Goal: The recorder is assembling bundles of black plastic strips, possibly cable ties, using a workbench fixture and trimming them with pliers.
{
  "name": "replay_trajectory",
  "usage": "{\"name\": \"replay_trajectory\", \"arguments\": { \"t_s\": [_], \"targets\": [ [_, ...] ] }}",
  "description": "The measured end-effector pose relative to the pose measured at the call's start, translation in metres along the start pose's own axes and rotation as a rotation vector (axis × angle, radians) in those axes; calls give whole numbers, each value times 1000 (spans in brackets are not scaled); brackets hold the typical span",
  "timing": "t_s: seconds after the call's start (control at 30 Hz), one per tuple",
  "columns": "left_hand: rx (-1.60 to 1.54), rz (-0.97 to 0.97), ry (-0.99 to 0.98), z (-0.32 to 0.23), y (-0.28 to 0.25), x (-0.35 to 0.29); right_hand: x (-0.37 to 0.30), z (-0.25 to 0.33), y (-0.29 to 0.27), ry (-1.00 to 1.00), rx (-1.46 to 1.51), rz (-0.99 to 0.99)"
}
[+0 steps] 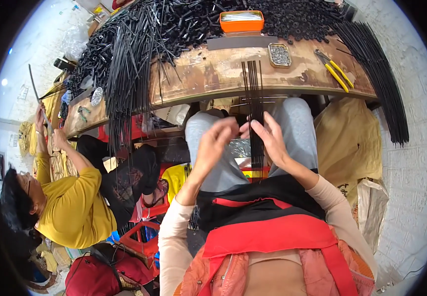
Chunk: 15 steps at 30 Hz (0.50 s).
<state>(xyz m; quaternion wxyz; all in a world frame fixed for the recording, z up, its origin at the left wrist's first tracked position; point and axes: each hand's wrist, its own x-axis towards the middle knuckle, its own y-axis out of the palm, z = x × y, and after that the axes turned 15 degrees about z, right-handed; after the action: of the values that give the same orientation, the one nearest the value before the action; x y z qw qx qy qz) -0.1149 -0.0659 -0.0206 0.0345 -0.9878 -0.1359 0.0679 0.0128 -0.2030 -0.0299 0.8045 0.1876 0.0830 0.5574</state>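
Both hands on a bundle of thin black rods (256, 118) over the lap.
L hand (214, 143) & R hand (271, 140) pinch the rods w/ curled fingers; rods run straight from lap up onto a worn wooden bench (208, 74). Bench holds heaps of black rods (134, 54), orange tin (241, 21), small tray of metal bits (279, 54), yellow-handled pliers (337, 71). White wall at right; person in yellow (70, 202) at left.

1. Rod bundle (256, 98) hangs over the workbench's (213, 74) near edge, down between my left hand (213, 143) and right hand (271, 140).
2. Tin of small parts (279, 54) sits just right of the rods; pliers (336, 71) near the bench's right end.
3. Box (241, 21) behind them, toward the far edge.
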Motion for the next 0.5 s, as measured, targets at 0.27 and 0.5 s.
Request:
{"name": "replay_trajectory", "arguments": {
  "t_s": [0.27,0.5],
  "targets": [
    [-137,-54,136,-40,-7,52,20,8,9,-88,-67,-36],
    [-303,-27,99,-40,-4,55,18,17,14,-40,-126,-85]
  ]
}}
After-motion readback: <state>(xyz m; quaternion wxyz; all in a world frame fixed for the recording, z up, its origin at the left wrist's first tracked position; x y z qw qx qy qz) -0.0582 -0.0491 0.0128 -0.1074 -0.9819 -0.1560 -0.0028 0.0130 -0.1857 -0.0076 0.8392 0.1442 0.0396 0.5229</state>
